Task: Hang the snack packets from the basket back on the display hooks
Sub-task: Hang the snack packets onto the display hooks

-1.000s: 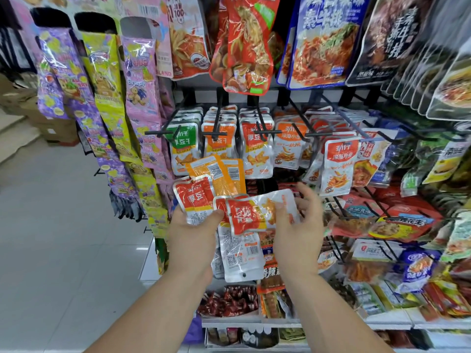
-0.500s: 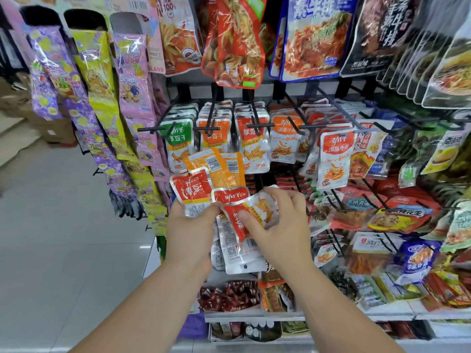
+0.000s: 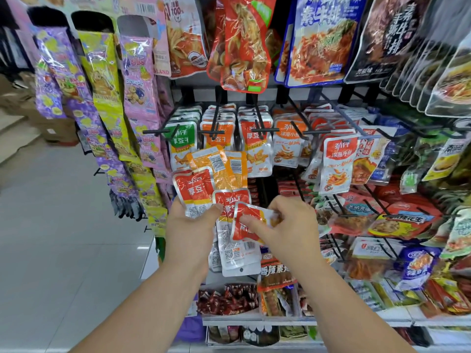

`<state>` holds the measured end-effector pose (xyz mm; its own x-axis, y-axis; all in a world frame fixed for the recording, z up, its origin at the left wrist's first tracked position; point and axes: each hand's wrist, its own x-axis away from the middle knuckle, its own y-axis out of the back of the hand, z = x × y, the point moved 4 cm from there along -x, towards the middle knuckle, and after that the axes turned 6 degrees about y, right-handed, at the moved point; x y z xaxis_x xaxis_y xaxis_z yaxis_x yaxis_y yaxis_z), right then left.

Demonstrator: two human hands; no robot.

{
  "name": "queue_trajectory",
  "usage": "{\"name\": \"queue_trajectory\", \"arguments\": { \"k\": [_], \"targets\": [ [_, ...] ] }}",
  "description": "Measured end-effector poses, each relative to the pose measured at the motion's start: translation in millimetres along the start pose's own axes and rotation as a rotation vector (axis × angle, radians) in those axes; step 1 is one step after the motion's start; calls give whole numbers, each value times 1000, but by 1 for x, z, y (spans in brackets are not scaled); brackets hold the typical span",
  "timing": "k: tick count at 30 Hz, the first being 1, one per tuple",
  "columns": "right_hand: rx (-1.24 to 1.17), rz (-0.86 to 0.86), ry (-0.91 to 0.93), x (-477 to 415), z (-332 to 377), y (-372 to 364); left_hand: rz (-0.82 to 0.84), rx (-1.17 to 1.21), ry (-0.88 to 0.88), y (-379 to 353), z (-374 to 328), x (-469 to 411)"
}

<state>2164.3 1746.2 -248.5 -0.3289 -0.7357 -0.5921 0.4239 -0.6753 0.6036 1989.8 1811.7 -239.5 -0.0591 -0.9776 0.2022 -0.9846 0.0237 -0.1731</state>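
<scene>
Glossy pale tiled floor (image 3: 63, 238)

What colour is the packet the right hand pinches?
The packet is red and orange with a silvery edge, clearest in the head view.

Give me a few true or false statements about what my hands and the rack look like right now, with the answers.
1. The left hand holds several snack packets fanned out. True.
2. The right hand is empty. False: it pinches one red-and-white packet.
3. A green-topped packet hangs on the small-packet row's leftmost hook. True.
4. The hanging strips at left are all purple. False: purple, yellow and pink.
</scene>
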Motion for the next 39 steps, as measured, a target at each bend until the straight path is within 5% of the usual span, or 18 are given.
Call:
{"name": "queue_trajectory", "arguments": {
  "k": [5, 10, 22, 39],
  "targets": [
    [-403, 90, -207, 0, -2, 5, -7, 25, -17, 9, 4, -9],
    [-662, -182, -416, -17, -5, 13, -33, 53, -6, 20, 4, -14],
    [-742, -24, -480, -33, 4, -7, -15, 95, -8, 16, -6, -18],
    [-662, -196, -417, -66, 11, -1, -33, 63, 29, 10, -15, -17]
  ]
}}
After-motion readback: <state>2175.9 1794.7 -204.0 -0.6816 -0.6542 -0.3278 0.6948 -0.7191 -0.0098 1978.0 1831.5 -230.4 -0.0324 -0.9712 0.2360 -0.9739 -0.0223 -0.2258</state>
